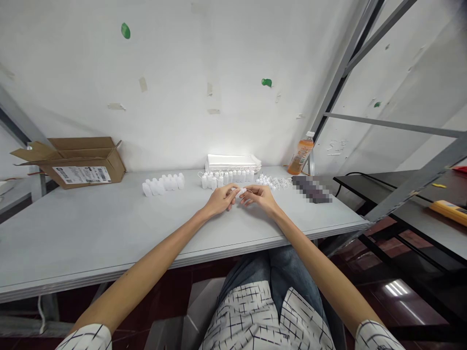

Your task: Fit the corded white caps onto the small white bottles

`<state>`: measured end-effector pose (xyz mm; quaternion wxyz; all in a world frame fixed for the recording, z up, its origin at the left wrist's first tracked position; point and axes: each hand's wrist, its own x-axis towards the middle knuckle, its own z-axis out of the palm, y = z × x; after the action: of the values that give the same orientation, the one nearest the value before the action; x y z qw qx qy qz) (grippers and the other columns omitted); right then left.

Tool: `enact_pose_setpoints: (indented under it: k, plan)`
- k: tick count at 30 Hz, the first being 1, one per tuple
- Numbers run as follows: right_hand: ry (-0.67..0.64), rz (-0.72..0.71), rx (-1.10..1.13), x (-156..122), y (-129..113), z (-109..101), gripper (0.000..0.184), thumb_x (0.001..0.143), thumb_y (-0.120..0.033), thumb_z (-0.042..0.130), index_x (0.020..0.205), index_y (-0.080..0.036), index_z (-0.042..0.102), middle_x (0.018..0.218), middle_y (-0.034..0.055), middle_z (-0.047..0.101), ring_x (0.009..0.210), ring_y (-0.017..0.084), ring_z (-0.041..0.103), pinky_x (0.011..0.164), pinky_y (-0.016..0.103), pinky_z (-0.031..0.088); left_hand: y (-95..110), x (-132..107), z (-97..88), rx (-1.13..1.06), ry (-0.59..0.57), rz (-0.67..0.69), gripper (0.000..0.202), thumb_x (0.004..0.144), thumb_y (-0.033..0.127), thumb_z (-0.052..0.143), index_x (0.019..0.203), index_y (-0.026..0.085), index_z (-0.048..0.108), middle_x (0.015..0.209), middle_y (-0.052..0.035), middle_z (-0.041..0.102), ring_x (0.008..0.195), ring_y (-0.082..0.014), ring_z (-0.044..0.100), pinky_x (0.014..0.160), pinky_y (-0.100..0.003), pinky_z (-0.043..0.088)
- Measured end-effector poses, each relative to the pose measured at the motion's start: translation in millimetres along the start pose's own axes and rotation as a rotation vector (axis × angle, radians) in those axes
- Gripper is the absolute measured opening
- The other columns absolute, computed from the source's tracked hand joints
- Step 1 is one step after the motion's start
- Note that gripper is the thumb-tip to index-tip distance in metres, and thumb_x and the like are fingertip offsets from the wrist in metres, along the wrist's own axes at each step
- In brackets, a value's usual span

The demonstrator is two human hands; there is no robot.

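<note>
My left hand (221, 199) and my right hand (261, 197) meet above the grey table, fingertips pinched around a small white plastic piece (242, 191). Its exact kind is partly hidden by the fingers. Just behind my hands stand rows of small white cylindrical pieces (220, 182), some with thin cord loops on top. Beside my right hand lies a heap of small white parts (265, 181) with tangled white cords (282, 183). Off to the left of my left hand is a cluster of frosted white rounded pieces (163, 184).
An opened cardboard box (85, 163) sits at the table's left rear. Against the wall is a stack of white sheets (233, 162). An orange drink bottle (301, 153) stands at the right rear, near a dark pixelated object (312, 189). A metal frame (412, 180) rises on the right.
</note>
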<state>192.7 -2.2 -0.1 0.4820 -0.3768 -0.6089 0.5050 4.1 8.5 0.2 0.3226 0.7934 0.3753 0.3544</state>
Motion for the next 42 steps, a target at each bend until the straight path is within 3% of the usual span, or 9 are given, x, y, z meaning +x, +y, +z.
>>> enact_pose_setpoints:
  k: [6, 16, 23, 26, 32, 37, 42]
  plan:
    - [-0.013, -0.037, -0.02, 0.3, 4.7, -1.2, 0.04, 0.065, -0.039, 0.077, 0.096, -0.015, 0.069, 0.082, 0.007, 0.07, 0.062, 0.019, 0.068, 0.057, 0.032, 0.057, -4.3, 3.2, 1.7, -0.243, -0.025, -0.088, 0.041, 0.092, 0.054, 0.039, 0.076, 0.017, 0.048, 0.048, 0.0075, 0.038, 0.036, -0.0057, 0.04, 0.041, -0.019, 0.033]
    - [-0.062, 0.005, -0.05, -0.7, 1.8, -1.1, 0.042, 0.062, -0.042, 0.079, 0.09, -0.011, 0.073, 0.076, 0.0086, 0.072, 0.063, 0.02, 0.069, 0.059, 0.032, 0.057, -2.5, 2.9, 3.4, -0.405, -0.097, -0.263, 0.044, 0.091, 0.056, 0.039, 0.074, 0.017, 0.05, 0.043, 0.0099, 0.025, 0.033, -0.0045, 0.023, 0.034, -0.019, 0.023]
    - [-0.047, 0.022, -0.069, -0.4, 4.1, -3.2, 0.036, 0.064, -0.041, 0.077, 0.083, -0.011, 0.074, 0.073, 0.0077, 0.071, 0.062, 0.02, 0.069, 0.06, 0.033, 0.057, -4.3, 3.7, 3.4, -0.1, -0.007, -0.067, 0.043, 0.089, 0.055, 0.041, 0.065, 0.018, 0.043, 0.057, 0.0046, 0.034, 0.051, -0.009, 0.036, 0.048, -0.022, 0.033]
    - [-0.071, 0.031, -0.065, -0.6, 4.4, -2.2, 0.036, 0.064, -0.041, 0.077, 0.084, -0.011, 0.074, 0.072, 0.0076, 0.071, 0.062, 0.02, 0.069, 0.059, 0.032, 0.057, -6.4, 3.8, 3.2, -0.035, -0.005, -0.055, 0.042, 0.09, 0.051, 0.038, 0.064, 0.019, 0.041, 0.056, 0.0041, 0.036, 0.052, -0.0104, 0.038, 0.05, -0.024, 0.033]
    - [-0.075, 0.041, -0.092, -2.7, 0.5, 0.0, 0.039, 0.065, -0.042, 0.077, 0.087, -0.01, 0.074, 0.068, 0.0071, 0.071, 0.061, 0.02, 0.069, 0.06, 0.032, 0.056, -6.9, 3.2, 3.4, 0.014, -0.013, -0.028, 0.04, 0.092, 0.047, 0.038, 0.069, 0.017, 0.052, 0.055, 0.0044, 0.037, 0.053, -0.0111, 0.037, 0.053, -0.024, 0.03]
    - [-0.044, 0.019, -0.103, -2.9, 0.9, 2.2, 0.038, 0.065, -0.042, 0.077, 0.085, -0.01, 0.072, 0.062, 0.0058, 0.069, 0.056, 0.019, 0.067, 0.058, 0.032, 0.056, -5.2, 2.6, 3.0, 0.085, 0.02, -0.01, 0.034, 0.091, 0.041, 0.042, 0.084, 0.015, 0.063, 0.063, 0.0025, 0.051, 0.058, -0.0115, 0.041, 0.057, -0.025, 0.031]
    - [-0.042, -0.014, -0.131, -2.5, 3.1, 3.0, 0.039, 0.068, -0.044, 0.075, 0.086, -0.01, 0.071, 0.062, 0.0061, 0.069, 0.057, 0.019, 0.068, 0.058, 0.031, 0.055, -8.5, 3.1, 4.0, 0.092, 0.013, 0.01, 0.031, 0.09, 0.04, 0.044, 0.089, 0.015, 0.064, 0.073, -0.0002, 0.06, 0.062, -0.0125, 0.046, 0.06, -0.025, 0.035]
